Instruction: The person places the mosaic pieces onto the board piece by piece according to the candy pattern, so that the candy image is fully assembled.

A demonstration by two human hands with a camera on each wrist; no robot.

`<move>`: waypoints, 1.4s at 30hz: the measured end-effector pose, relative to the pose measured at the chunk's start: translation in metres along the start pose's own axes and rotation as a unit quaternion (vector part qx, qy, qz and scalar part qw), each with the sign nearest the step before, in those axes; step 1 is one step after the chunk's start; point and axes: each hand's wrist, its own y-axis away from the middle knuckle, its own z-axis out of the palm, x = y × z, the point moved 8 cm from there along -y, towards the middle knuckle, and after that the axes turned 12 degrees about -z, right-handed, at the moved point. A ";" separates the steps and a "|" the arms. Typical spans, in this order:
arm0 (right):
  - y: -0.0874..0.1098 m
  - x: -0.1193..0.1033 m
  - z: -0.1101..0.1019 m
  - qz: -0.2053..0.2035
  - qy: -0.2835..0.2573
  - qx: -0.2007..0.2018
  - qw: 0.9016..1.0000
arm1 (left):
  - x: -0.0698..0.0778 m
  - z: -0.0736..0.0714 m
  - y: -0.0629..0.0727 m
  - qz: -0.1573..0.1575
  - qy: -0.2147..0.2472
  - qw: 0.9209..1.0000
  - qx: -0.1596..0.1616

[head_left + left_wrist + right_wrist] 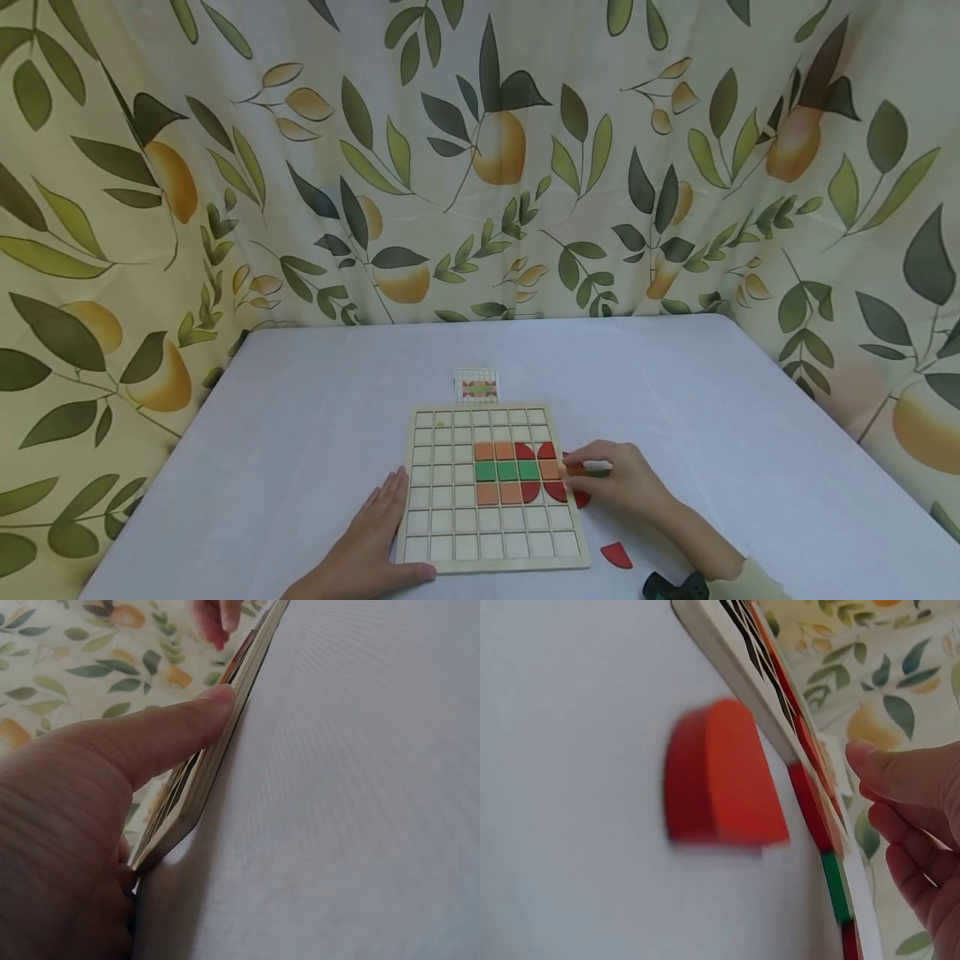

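My left hand rests at the near-left corner of a wooden grid board. Its fingers lie straight along the left edge, and the thumb presses the front edge. Over the board's right edge is my right hand, fingers loosely bent and nothing showing between them in the right wrist view. Its fingertips are right beside an orange square tile. On the grid, a row of green tiles runs between orange tiles and red quarter-round tiles.
A red quarter-round piece lies on the white table, right of the board. More red and green pieces line the board's right side, partly under my right hand. Behind the board is a small pattern card. Leaf-print curtains surround the table.
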 end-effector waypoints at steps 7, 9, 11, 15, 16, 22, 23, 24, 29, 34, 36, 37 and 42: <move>0.013 0.014 -0.021 0.035 0.032 0.015 0.999 | 0.002 0.000 0.001 0.005 0.002 1.000 -0.002; 0.016 0.020 -0.025 0.053 0.041 0.009 0.998 | 0.002 0.000 0.001 0.006 0.001 1.000 -0.001; 0.019 0.027 -0.029 0.075 0.043 -0.001 0.996 | 0.001 0.000 0.000 0.006 0.001 1.000 0.000; 0.025 0.037 -0.035 0.102 0.037 -0.018 0.994 | 0.000 0.001 0.000 0.001 0.000 1.000 -0.002; 0.025 0.038 -0.036 0.101 0.034 -0.022 0.994 | 0.000 0.001 -0.001 -0.001 0.000 1.000 -0.003; 0.024 0.036 -0.035 0.082 0.019 -0.039 0.996 | -0.001 0.000 0.000 -0.005 0.000 1.000 -0.003; 0.024 0.036 -0.035 0.079 0.015 -0.044 0.996 | 0.000 0.000 0.000 -0.004 0.000 1.000 -0.002; 0.023 0.036 -0.034 0.077 0.011 -0.051 0.996 | 0.000 0.000 0.000 -0.003 0.000 1.000 -0.002; 0.023 0.038 -0.029 0.056 0.002 -0.106 0.993 | -0.001 0.000 0.000 -0.002 -0.002 1.000 -0.002; 0.023 0.038 -0.030 0.030 0.007 -0.127 0.991 | 0.000 0.000 0.000 -0.006 -0.003 1.000 -0.004; 0.023 0.038 -0.031 0.029 0.009 -0.126 0.992 | 0.000 0.000 0.000 -0.007 -0.003 1.000 -0.005; 0.023 0.039 -0.031 0.030 0.012 -0.124 0.992 | 0.000 0.000 0.000 -0.008 -0.003 1.000 -0.006; 0.024 0.042 -0.034 0.051 0.029 -0.103 0.993 | 0.000 0.000 -0.001 -0.013 -0.005 1.000 -0.008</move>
